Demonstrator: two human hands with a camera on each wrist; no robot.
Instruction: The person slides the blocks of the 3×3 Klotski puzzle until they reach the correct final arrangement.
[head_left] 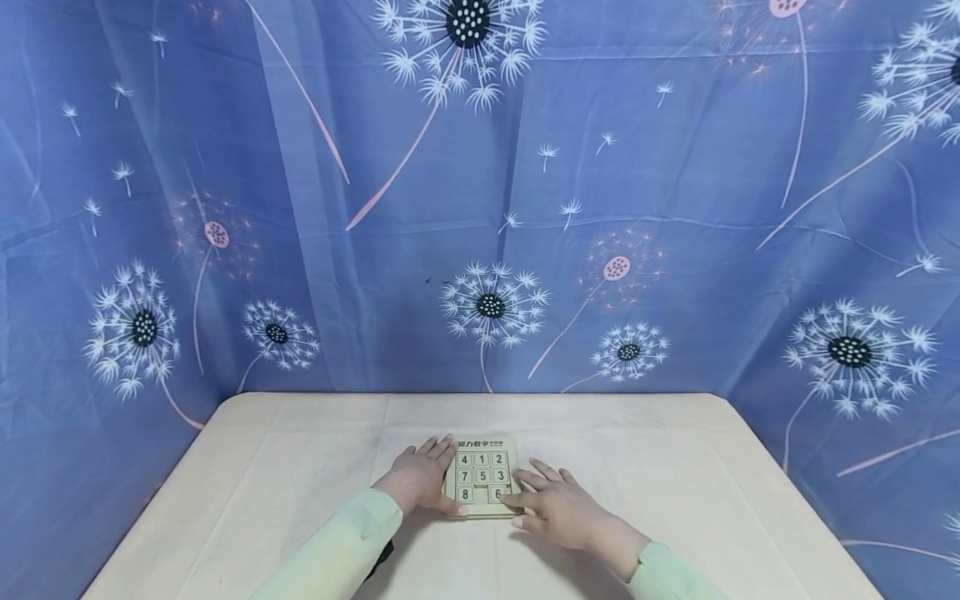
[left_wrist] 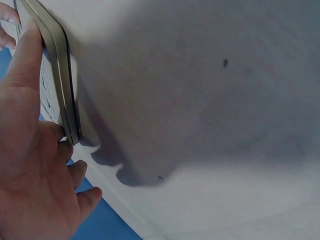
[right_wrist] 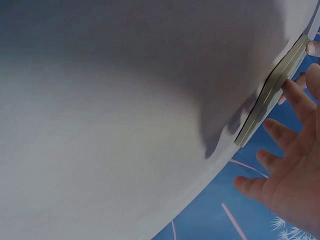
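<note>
A pale green sliding number puzzle (head_left: 487,512) lies flat on the table, printed with dark characters along its top. Its tiles read 4 1 2, then 7 5 3, then 8, a gap and 6. My left hand (head_left: 420,475) holds the puzzle's left side, thumb at the near corner and fingers along the far left edge. In the left wrist view, that thumb (left_wrist: 27,55) presses the puzzle's edge (left_wrist: 61,65). My right hand (head_left: 562,510) is at the right side, one fingertip touching the 6 tile (head_left: 495,492). Its other fingers spread loosely in the right wrist view.
The table (head_left: 300,467) has a pale cloth-like cover and rounded far corners. Blue curtains (head_left: 420,333) with dandelion prints stand behind it and on both sides. Part of a black item (head_left: 381,560) shows under the left sleeve.
</note>
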